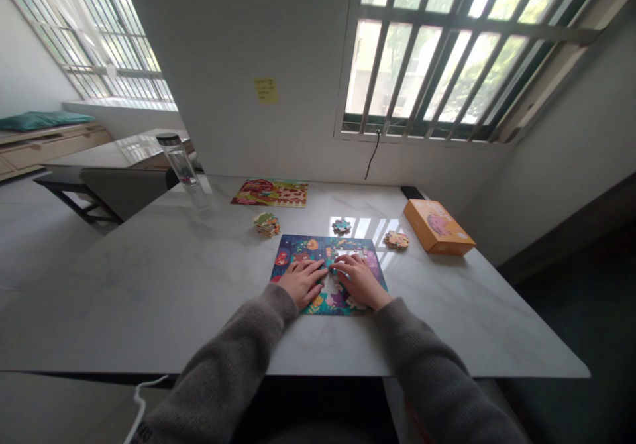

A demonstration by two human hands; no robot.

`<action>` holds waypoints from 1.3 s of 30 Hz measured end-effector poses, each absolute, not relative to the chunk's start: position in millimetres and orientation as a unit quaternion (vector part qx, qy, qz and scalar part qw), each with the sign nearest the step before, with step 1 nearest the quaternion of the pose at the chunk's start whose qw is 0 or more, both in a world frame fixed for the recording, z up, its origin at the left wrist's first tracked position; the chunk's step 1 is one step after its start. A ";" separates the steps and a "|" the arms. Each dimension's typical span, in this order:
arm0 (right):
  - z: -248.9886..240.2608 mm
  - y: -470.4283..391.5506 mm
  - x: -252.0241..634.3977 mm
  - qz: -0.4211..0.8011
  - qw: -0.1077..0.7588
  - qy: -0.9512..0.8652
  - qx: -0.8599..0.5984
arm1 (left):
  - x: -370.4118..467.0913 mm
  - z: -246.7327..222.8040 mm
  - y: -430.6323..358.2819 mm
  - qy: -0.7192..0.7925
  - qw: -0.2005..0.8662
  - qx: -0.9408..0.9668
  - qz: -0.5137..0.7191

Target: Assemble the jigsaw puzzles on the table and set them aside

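Note:
A colourful jigsaw puzzle point(342, 303) lies on the table in front of me, partly assembled, with white gaps near its middle and upper right. My left hand point(301, 283) rests flat on its left half, fingers stretched toward the centre. Over the right half is my right hand point(358, 278), its fingers extended and their tips touching the puzzle close to my left fingertips. Whether a loose piece sits under those tips is too small to tell. Just beyond the puzzle are a small pile of blue pieces point(342, 226), a stack of pieces point(267, 224) and an orange-toned pile point(396, 239).
Toward the wall lies a farm-scene puzzle picture point(273, 193). An orange box point(439, 227) stands at the right, with a dark flat object point(412, 193) behind it. At the back left is a clear bottle point(179, 159) on the marble-patterned table point(163, 285).

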State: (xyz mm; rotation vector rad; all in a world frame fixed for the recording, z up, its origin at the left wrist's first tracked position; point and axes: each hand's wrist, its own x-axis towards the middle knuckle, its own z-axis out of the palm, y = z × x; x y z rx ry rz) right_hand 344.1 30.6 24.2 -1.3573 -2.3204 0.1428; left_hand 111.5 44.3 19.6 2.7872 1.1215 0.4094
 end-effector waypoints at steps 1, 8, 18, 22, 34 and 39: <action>24.5 30.3 344.0 0.053 0.224 -0.840 -0.491 | 112.0 19.9 44.1 0.372 0.055 0.917 0.134; 24.1 30.0 344.7 0.068 0.232 -0.837 -0.490 | 115.9 25.2 45.4 0.389 0.067 0.909 0.131; 27.7 36.7 337.8 0.075 0.219 -0.823 -0.519 | 110.5 21.2 60.3 0.402 0.163 0.878 0.201; 29.4 42.9 336.6 0.101 0.219 -0.824 -0.513 | 109.6 19.0 63.1 0.391 0.180 0.870 0.241; 29.8 38.7 332.1 0.140 0.291 -0.825 -0.464 | 108.0 18.8 64.2 0.384 0.210 0.850 0.292; 25.0 40.3 332.2 0.108 0.270 -0.827 -0.481 | 108.8 21.1 61.5 0.388 0.207 0.851 0.286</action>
